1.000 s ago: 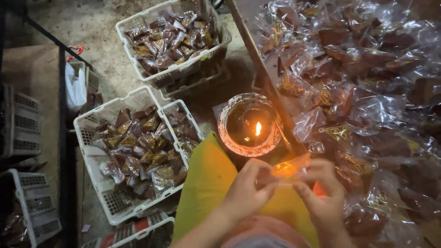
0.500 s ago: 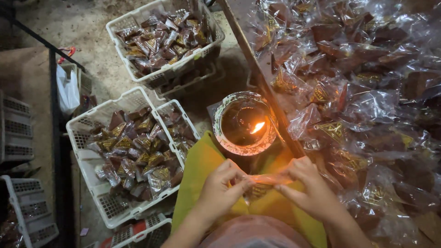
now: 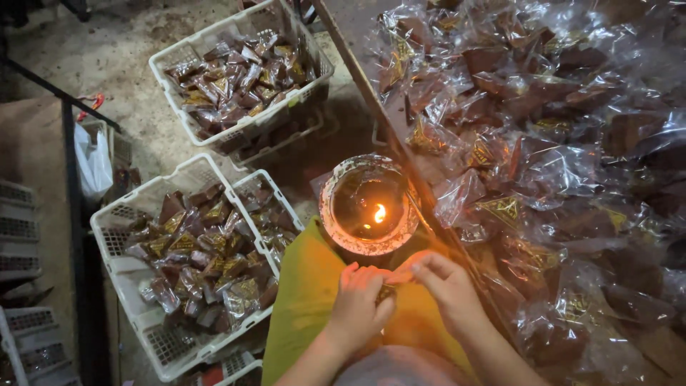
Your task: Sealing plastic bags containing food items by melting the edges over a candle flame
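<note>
Small clear-wrapped packet (image 3: 386, 292) pinched between left hand (image 3: 359, 309) and right hand (image 3: 444, 284), fingers closed on it, just below the flame bowl (image 3: 369, 206) over a green cloth (image 3: 307, 300). Two white baskets (image 3: 121, 246) (image 3: 187, 57) at left already full of wrapped pieces; big heap of wrapped pieces (image 3: 543, 164) on the table at right looks still waiting. Crowded, flame close to fingers.

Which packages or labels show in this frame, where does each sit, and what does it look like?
Packet: pinched between left hand and right hand, clear wrap, dark filling.
Heap of packets: right, on table, clear wraps, brown contents, gold labels.
Two white baskets: left, holding same packets.
</note>
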